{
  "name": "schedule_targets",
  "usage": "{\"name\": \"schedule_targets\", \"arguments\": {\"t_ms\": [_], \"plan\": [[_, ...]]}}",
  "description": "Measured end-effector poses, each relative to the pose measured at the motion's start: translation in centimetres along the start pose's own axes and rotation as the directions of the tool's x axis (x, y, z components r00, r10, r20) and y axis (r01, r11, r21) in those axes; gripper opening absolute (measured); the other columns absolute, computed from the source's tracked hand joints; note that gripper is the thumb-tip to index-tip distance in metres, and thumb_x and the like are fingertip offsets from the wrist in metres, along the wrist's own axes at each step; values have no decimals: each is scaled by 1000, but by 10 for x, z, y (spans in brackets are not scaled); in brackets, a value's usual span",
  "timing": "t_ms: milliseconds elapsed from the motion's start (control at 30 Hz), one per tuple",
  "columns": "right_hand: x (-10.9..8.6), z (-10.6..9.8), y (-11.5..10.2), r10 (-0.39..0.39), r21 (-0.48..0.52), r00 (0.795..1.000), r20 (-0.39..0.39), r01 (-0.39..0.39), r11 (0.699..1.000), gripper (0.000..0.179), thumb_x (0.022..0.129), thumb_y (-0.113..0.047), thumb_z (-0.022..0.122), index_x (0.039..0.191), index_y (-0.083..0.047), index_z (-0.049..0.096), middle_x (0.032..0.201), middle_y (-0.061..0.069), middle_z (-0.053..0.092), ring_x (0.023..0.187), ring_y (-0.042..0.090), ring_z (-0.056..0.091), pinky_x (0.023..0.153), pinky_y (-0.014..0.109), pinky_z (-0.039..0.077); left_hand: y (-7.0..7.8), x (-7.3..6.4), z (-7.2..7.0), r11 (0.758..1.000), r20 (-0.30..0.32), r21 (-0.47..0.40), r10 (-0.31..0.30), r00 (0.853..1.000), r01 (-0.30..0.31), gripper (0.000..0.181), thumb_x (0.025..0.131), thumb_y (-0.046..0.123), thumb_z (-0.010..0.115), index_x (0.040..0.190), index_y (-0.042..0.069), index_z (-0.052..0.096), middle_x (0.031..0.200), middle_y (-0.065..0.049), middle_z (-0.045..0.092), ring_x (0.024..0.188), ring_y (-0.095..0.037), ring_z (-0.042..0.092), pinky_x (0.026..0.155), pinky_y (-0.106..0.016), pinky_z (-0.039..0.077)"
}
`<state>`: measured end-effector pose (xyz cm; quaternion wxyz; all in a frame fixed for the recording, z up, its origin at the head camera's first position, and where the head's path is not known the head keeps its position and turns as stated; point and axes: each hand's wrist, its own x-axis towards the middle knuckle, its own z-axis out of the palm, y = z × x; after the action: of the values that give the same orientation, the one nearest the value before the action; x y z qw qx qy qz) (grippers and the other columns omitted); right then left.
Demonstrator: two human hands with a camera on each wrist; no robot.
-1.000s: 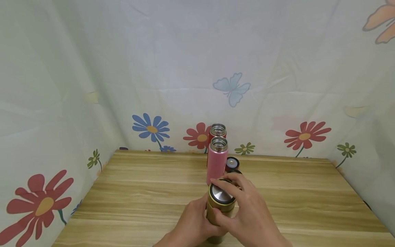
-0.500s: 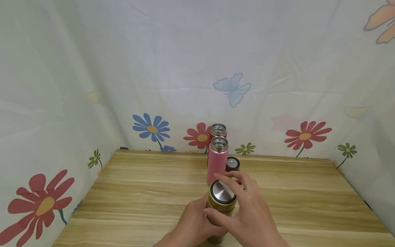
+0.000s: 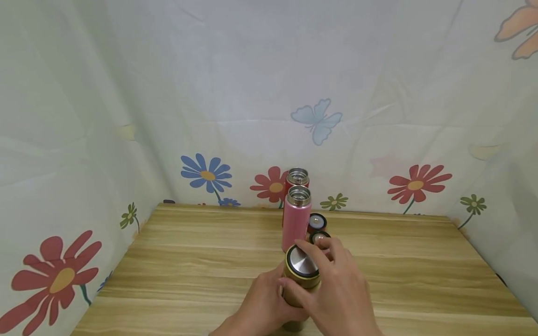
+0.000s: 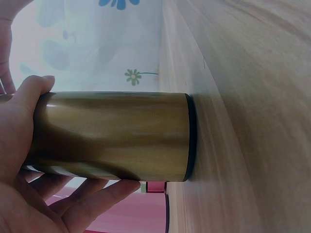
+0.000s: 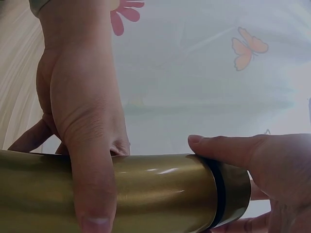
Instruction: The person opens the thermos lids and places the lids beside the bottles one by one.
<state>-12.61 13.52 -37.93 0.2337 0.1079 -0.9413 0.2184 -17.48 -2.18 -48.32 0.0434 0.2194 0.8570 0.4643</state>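
Observation:
A gold thermos bottle (image 4: 112,136) stands upright near the table's front, its black base at the tabletop in the left wrist view. My left hand (image 3: 261,298) grips its body, thumb on one side and fingers round the other. Over its top, my right hand (image 3: 340,287) holds the lid (image 3: 302,261), which has a shiny steel disc and a black ring. In the right wrist view the right thumb lies along the seam below the lid (image 5: 237,194), with other fingers partly hidden behind it. The lid sits on the bottle.
Behind the gold bottle stand a lidless pink bottle (image 3: 295,226) and a lidless red bottle (image 3: 287,187), one behind the other. To their right lie two upturned lids, a far one (image 3: 317,222) and a nearer one (image 3: 318,235). A flowered curtain (image 3: 235,93) borders the wooden table (image 3: 189,261).
My right fingers have shifted round the lid's edge, and its thumb has moved left. The nearer upturned lid shows more than half a second ago. My left hand keeps its place.

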Motion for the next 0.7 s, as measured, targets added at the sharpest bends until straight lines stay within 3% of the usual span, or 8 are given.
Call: {"name": "schedule_targets", "arguments": {"t_ms": [267,433,700], "plan": [[1,-2,1,-7,53,1000,28,6,999,67,69,-47,95,129,-32,71,116,-3,59,101,14,59,80,36,55,2,0,-1,999,15,-19,-29,999,29,77,75,48,90,140,43,49,130,20,67,112,2,64,103,-31,52],[2,-4,5,-33,123,999,34,28,992,64,69,-41,96,128,-33,72,115,-7,59,103,12,59,81,35,55,3,0,-1,999,7,-24,-28,1000,28,71,75,52,89,135,42,52,125,20,69,108,2,65,99,-29,53],[5,-7,10,-48,209,993,106,25,978,66,72,-34,96,132,-39,68,122,-8,59,108,15,60,87,38,56,3,0,-1,1000,-11,-26,-11,1000,10,68,75,57,87,132,41,55,119,21,70,103,2,66,95,-28,54]]}}
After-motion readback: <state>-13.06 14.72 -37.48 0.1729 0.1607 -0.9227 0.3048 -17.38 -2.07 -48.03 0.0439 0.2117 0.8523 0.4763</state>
